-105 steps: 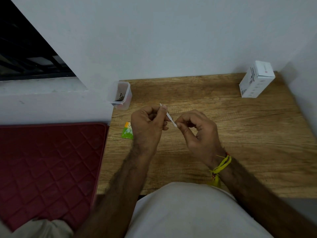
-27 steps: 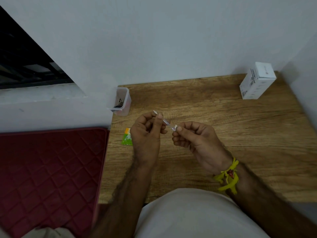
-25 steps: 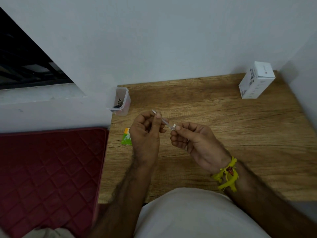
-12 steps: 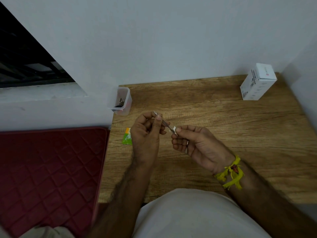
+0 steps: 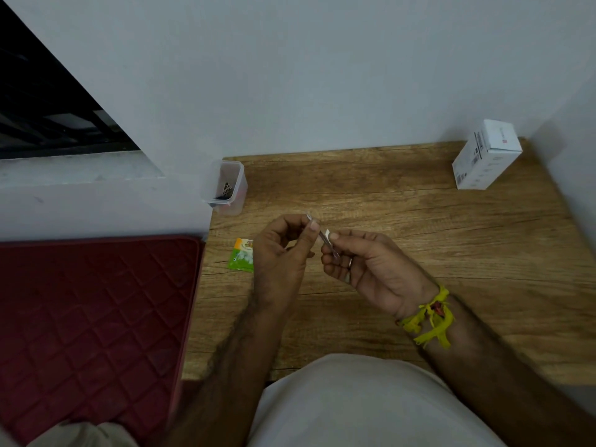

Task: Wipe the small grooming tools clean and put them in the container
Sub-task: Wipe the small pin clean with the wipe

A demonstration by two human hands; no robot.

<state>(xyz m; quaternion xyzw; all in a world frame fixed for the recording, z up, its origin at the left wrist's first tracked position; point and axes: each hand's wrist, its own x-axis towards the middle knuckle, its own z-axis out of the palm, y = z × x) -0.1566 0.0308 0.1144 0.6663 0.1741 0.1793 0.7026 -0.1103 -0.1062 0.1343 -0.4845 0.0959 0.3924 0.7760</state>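
Above the wooden table (image 5: 419, 240), my left hand (image 5: 280, 253) pinches a thin metal grooming tool (image 5: 324, 237) between thumb and fingers, its upper tip sticking out past the thumb. My right hand (image 5: 371, 269) pinches a small white wipe (image 5: 327, 234) against the tool's shaft, and the tool's lower end lies across my right fingers. A clear plastic container (image 5: 225, 187) stands at the table's back left corner against the wall, with a few dark metal tools inside.
A green and orange sachet (image 5: 242, 254) lies flat on the table just left of my left hand. A white carton (image 5: 485, 154) stands at the back right corner. A dark red quilted mat (image 5: 93, 321) lies left of the table.
My right hand has slid the wipe up along the tool towards my left thumb, so more of the bare shaft shows below it. My left hand has kept its hold.
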